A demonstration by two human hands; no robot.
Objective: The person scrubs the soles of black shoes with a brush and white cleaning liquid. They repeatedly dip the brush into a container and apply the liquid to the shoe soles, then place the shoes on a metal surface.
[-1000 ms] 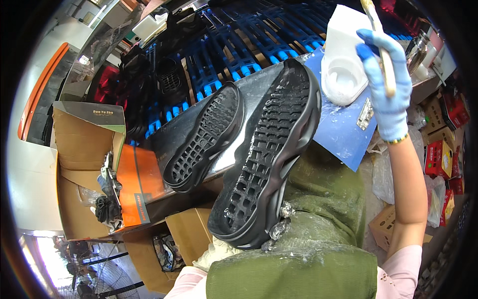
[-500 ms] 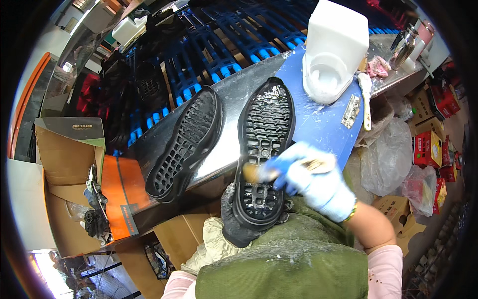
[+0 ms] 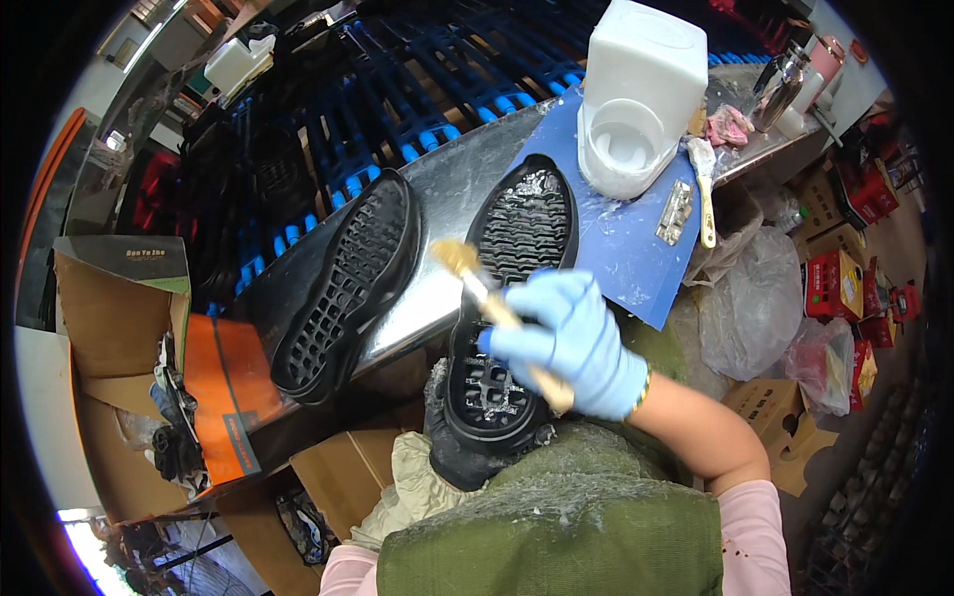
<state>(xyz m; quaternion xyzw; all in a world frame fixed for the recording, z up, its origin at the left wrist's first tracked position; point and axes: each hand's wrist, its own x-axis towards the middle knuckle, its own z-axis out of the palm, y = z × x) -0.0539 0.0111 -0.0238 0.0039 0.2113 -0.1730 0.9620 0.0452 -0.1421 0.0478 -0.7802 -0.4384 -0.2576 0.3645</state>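
My right hand (image 3: pixel 571 343), in a light blue glove, is closed round the wooden handle of a brush (image 3: pixel 502 310). The brush's yellowish bristles point up and left, beside the middle of a black shoe sole (image 3: pixel 525 223). That sole has wet, shiny patches at its toe and heel. Under and beside its heel, my left hand (image 3: pixel 447 437), in a dark, stained glove, grips it; most of those fingers are hidden. A second black shoe sole (image 3: pixel 348 283) lies to the left on the metal bench and looks duller.
A white plastic container (image 3: pixel 631 109) with a round opening stands on a blue sheet (image 3: pixel 636 278). Close by are another brush (image 3: pixel 704 189) and a metal flask (image 3: pixel 780 87). Blue-ended racks (image 3: pixel 427 139) line the far side. An open cardboard box (image 3: pixel 114 328) stands at left.
My right hand has turned the brush, its bristles swinging from the sole's lower middle up to its left edge. The whole view has shifted slightly.
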